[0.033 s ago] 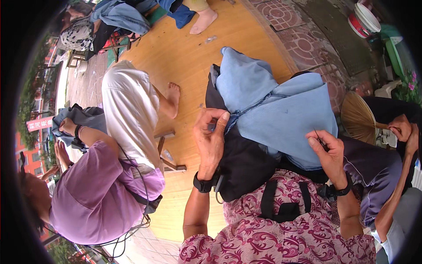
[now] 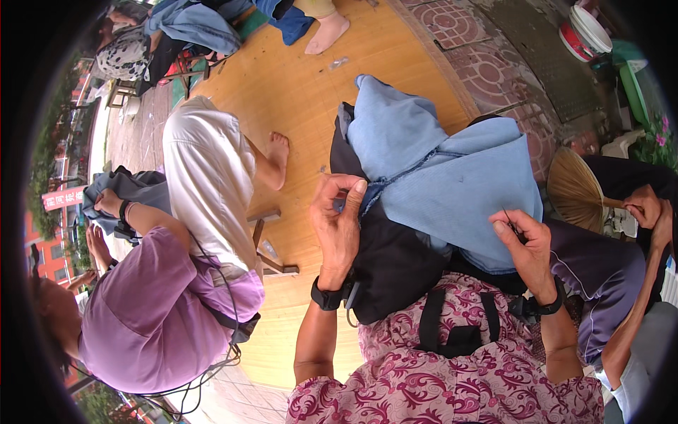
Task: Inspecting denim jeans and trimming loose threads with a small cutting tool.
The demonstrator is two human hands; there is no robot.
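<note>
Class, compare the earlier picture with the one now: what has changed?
Hardly anything: at most, the right hand has eased very slightly left. Nothing visible was taken hold of or let go. The left hand stays pinched at the seam of the blue cloth, which lies as before.

Wears a pale pink, short-sleeved cloth top printed all over with magenta leafy scrolls, the same pattern running onto the short sleeves. Shows broad black fabric straps and a black rectangular patch at the front. Carries a black band on the left wrist, with a thin grey loop beside it, and a black band with a dark, blocky fitting on the right. Leaves forearms and hands bare.
</note>
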